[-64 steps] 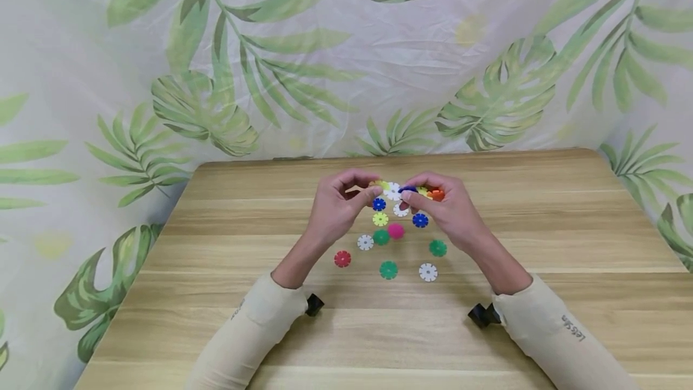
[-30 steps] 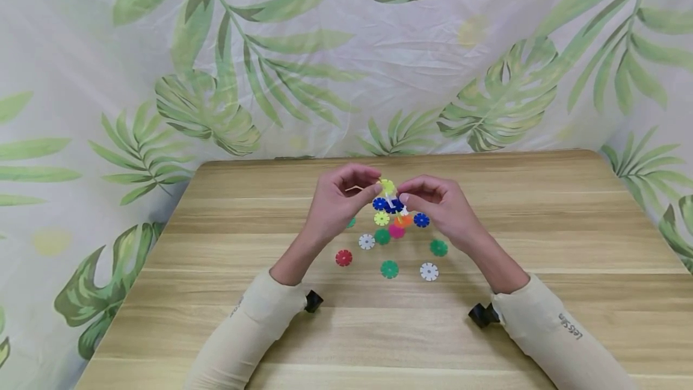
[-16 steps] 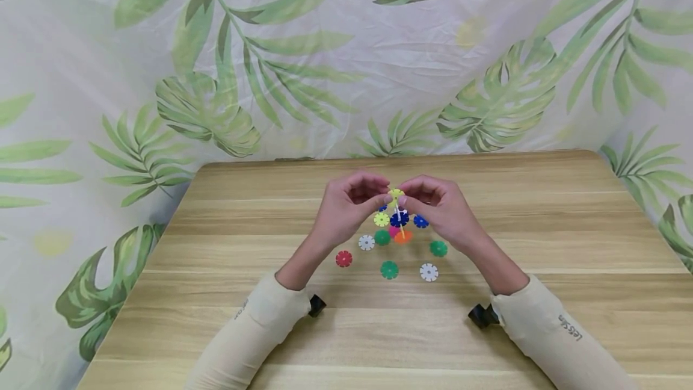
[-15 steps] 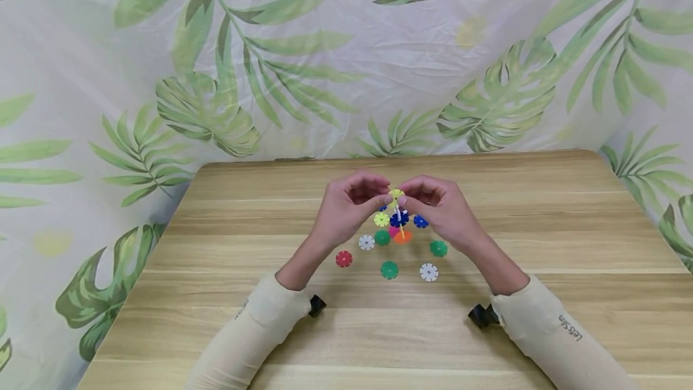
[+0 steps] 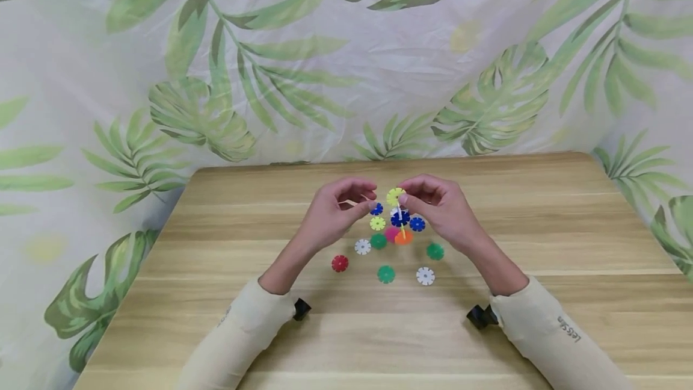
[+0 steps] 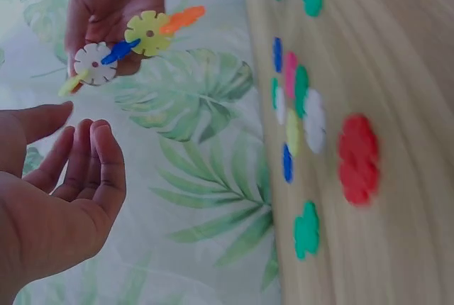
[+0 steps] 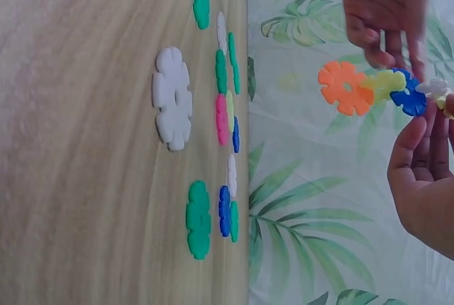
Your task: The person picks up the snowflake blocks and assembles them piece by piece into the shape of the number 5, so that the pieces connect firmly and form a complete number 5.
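Disc chain hangs over our wood-grain table, pinched by our right hand; our left hand is near, thumb and fingers parted. Loose discs lie spread below, and a creased leaf-print backdrop rises beyond.
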Demonstrator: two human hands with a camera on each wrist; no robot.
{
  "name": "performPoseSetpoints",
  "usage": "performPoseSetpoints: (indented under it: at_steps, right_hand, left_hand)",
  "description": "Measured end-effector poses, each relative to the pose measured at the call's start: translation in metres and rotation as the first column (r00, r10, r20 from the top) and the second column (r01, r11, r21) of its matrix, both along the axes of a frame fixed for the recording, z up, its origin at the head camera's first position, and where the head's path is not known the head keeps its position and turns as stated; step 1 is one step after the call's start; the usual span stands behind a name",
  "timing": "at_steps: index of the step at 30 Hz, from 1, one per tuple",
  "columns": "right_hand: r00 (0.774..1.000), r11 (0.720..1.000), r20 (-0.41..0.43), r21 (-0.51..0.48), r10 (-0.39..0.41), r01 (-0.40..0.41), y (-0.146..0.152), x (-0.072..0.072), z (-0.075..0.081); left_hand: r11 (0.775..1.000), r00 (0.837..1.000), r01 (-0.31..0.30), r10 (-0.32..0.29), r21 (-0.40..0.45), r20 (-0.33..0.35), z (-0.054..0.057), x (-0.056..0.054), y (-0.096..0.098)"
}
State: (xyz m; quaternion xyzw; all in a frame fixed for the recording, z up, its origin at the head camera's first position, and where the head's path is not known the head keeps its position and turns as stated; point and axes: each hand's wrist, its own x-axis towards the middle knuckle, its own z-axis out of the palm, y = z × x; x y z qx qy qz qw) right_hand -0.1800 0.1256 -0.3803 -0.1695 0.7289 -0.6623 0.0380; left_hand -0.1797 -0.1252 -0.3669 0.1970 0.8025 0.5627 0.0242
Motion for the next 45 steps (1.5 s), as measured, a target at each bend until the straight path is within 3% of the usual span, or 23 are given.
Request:
performPoseSetpoints:
  at_steps: [6,11,20,26,34,41,45]
  right_hand:
    - [0.999,0.999,-0.002,-0.002,-0.039,0.039,0.003,0.0,0.001]
    - [0.999,0.999,-0.011,-0.015,-0.047,0.047,0.004,-0.001,0.003]
    - [0.999,0.998,-0.014,-0.045,-0.05,0.049,0.004,-0.001,0.005]
    - [0.999,0.998,-0.011,-0.049,-0.047,0.047,0.005,-0.001,0.006]
    - [0.999,0.998,-0.005,-0.052,-0.044,0.044,0.005,0.0,0.008]
    - [0.999,0.998,-0.008,-0.051,-0.038,0.037,0.006,0.0,0.008]
    - [0.999,0.998,-0.008,-0.05,-0.034,0.034,0.007,0.001,0.008]
  left_hand:
    - [0.993,0.999,0.001,0.005,-0.115,0.052,-0.006,0.002,-0.018]
    - [0.98,0.995,0.054,-0.038,-0.191,0.09,-0.012,0.004,-0.031]
    - [0.915,0.97,0.225,-0.18,-0.335,0.161,-0.03,0.007,-0.053]
    - [0.882,0.955,0.28,-0.218,-0.379,0.2,-0.043,0.009,-0.063]
    - [0.844,0.948,0.303,-0.22,-0.442,0.229,-0.054,0.008,-0.067]
    - [0.806,0.95,0.304,-0.216,-0.509,0.225,-0.054,0.007,-0.061]
    - [0.772,0.952,0.307,-0.245,-0.557,0.185,-0.053,0.009,-0.059]
